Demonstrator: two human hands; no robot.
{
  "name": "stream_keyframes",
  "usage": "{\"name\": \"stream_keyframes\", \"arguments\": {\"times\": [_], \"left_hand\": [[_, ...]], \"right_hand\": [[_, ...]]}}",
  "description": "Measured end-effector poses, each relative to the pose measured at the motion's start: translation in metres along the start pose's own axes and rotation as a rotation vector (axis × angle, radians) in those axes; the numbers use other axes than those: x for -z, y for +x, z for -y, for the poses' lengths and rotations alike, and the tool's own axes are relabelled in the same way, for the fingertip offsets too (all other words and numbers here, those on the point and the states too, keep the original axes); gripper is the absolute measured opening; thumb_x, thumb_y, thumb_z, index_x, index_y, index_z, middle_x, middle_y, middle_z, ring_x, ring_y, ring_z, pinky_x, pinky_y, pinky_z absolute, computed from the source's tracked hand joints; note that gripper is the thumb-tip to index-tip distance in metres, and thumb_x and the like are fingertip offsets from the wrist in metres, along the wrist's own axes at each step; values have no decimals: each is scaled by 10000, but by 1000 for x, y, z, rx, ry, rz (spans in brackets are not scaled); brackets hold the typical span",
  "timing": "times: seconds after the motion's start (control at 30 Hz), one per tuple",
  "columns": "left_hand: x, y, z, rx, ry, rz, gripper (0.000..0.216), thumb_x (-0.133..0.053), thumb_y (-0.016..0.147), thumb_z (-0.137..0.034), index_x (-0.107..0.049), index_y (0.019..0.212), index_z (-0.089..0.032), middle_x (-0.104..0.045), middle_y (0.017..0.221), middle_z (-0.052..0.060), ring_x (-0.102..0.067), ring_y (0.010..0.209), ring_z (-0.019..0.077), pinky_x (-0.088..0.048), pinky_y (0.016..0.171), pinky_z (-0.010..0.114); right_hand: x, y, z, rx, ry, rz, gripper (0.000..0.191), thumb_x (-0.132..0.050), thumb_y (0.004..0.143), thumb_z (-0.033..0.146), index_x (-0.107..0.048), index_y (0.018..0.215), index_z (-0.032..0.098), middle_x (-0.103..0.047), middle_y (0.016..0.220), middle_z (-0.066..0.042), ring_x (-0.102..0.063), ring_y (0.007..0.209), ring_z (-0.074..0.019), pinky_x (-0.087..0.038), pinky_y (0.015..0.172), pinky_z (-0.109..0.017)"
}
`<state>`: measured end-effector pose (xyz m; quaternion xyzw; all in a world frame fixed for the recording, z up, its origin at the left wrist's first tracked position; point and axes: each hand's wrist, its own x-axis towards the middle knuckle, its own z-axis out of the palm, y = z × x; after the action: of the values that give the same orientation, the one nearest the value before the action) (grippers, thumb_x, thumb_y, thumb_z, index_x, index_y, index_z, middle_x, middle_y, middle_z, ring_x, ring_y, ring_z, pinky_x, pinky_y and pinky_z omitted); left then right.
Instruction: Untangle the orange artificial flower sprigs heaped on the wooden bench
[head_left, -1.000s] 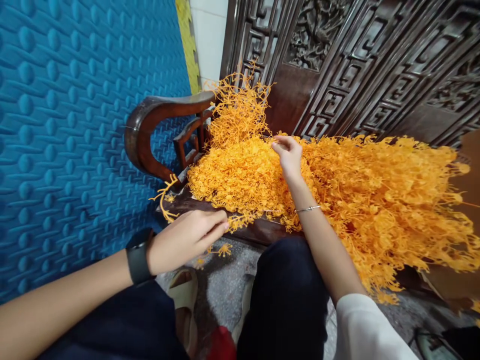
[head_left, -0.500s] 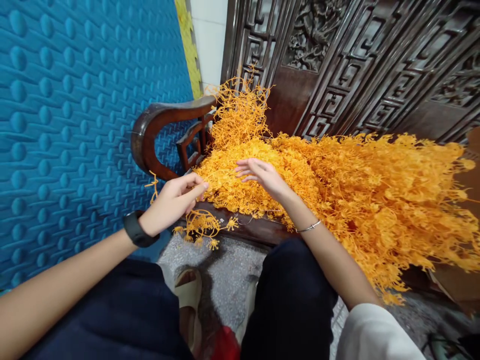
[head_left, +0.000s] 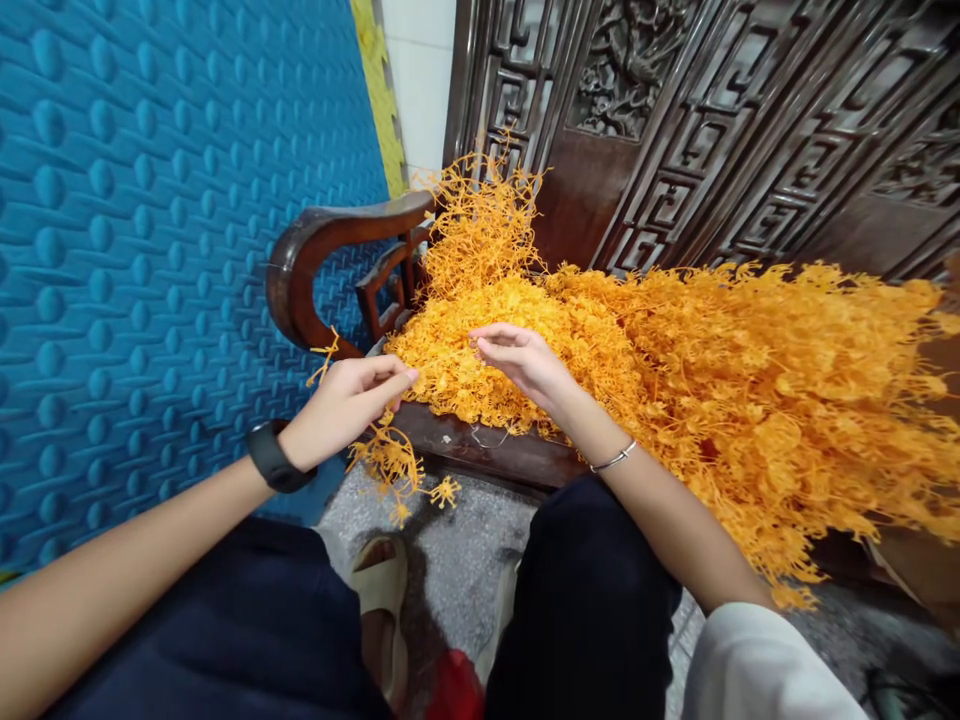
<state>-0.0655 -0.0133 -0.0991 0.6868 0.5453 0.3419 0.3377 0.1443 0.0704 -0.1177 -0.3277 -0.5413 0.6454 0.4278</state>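
Observation:
My left hand [head_left: 349, 400], fingers curled and thumb pressed to them, holds an orange artificial flower sprig [head_left: 394, 462]. Its flower heads hang below the hand, and a bare stem end sticks out above the knuckles. My right hand [head_left: 529, 368] is over the near side of a heap of orange plastic flowers [head_left: 465, 390]. Its thumb and forefinger come together at the tips; anything between them is too small to make out. A gap separates my two hands.
The heap lies on a dark wooden bench [head_left: 517, 455] with a curved armrest [head_left: 283, 275] and carved back [head_left: 592, 190]. More orange flower bunches [head_left: 772, 400] spread to the right. Blue foam matting [head_left: 135, 250] stands on the left. A thin wire [head_left: 489, 440] lies on the bench edge.
My right hand's fingers have gone from stretched out to thumb and forefinger together. The sprig in my left hand has swung left and lower, its stem end tilting right.

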Motion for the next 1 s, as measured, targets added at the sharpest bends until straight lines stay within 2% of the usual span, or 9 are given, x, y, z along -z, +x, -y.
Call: {"name": "stream_keyframes", "arguments": {"times": [0.1,0.3,0.47,0.57,0.67,0.73,0.83,0.9,1.0], "left_hand": [[0,3,-5,-11,21,-12,315,-491,829,-400,-557,658,-144,-466,512,-40,-372,447,55,-280,420,182],[3,5,-4,-42,19,-34,328,-500,820,-394,-525,603,-149,-467,505,-39,-372,460,59,-276,436,191],[7,7,4,4,13,-37,338,-507,808,-420,-516,603,-152,-444,496,-44,-342,445,57,-256,432,198],[3,8,3,-8,37,30,337,-508,803,-432,-539,625,-148,-448,512,-37,-364,468,65,-271,447,201],[-3,6,-1,-73,114,97,351,-494,811,-412,-499,576,-151,-382,509,-44,-323,482,65,-245,452,203],[-2,4,-2,-82,128,108,369,-489,811,-409,-459,546,-155,-348,510,-46,-305,487,68,-239,455,205],[7,1,2,-32,68,89,356,-495,806,-425,-482,574,-155,-377,521,-42,-341,497,74,-273,466,205],[13,1,8,-2,58,58,342,-503,801,-425,-505,595,-152,-391,518,-40,-355,496,76,-278,462,202],[16,2,17,21,69,56,330,-506,796,-407,-511,586,-153,-391,504,-40,-348,480,73,-272,447,198]], "right_hand": [[2,1,2,22,18,-40,174,-741,586,224,-698,754,227,-670,836,4,-582,749,-94,-476,743,-252],[5,-5,10,40,-6,29,145,-677,678,331,-695,773,223,-667,888,-16,-591,776,-104,-481,772,-278],[0,-7,7,79,-82,-25,186,-737,556,180,-677,730,205,-634,729,16,-569,702,-88,-469,750,-270],[0,-1,5,132,-162,-103,156,-734,505,158,-639,627,180,-619,647,23,-557,640,-90,-472,691,-270],[20,8,10,187,-330,-214,112,-669,487,104,-586,531,165,-594,574,21,-548,598,-106,-467,629,-275],[48,11,16,273,-414,-427,99,-598,501,75,-548,498,160,-571,550,20,-544,593,-113,-462,617,-280],[92,9,22,443,-370,-808,103,-580,533,83,-522,566,162,-556,591,24,-550,617,-113,-467,649,-289],[109,7,20,502,-367,-840,148,-614,553,105,-535,661,169,-563,649,24,-563,660,-114,-474,701,-299],[105,16,11,451,-416,-714,224,-659,575,147,-557,773,176,-590,733,9,-577,695,-124,-480,723,-312]]}}
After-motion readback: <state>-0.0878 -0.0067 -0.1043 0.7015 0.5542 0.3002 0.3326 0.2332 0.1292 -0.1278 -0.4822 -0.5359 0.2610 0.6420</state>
